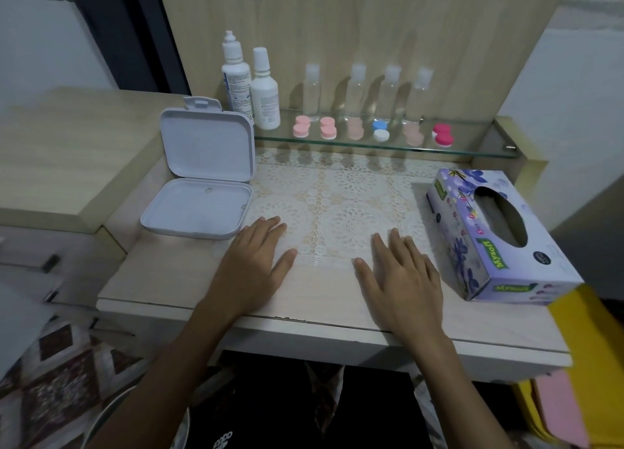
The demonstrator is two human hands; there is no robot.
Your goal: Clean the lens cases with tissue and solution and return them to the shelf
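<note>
Several lens cases stand in a row on the glass shelf (472, 148): a pink case (301, 126), another pink one (328, 128), a pale pink one (355, 129), a blue and white case (381, 130), a pale pink one (412, 134) and a magenta case (443, 134). Two white solution bottles (251, 87) stand at the shelf's left end. A purple tissue box (496, 236) lies at the right of the table. My left hand (255, 263) and my right hand (401, 276) rest flat on the lace mat (337, 195), fingers straight, holding nothing.
An open white plastic box (199, 182) sits at the left of the table, its lid upright. Several small clear bottles (358, 90) stand behind the lens cases. A wooden panel backs the shelf. Yellow and pink items lie at lower right.
</note>
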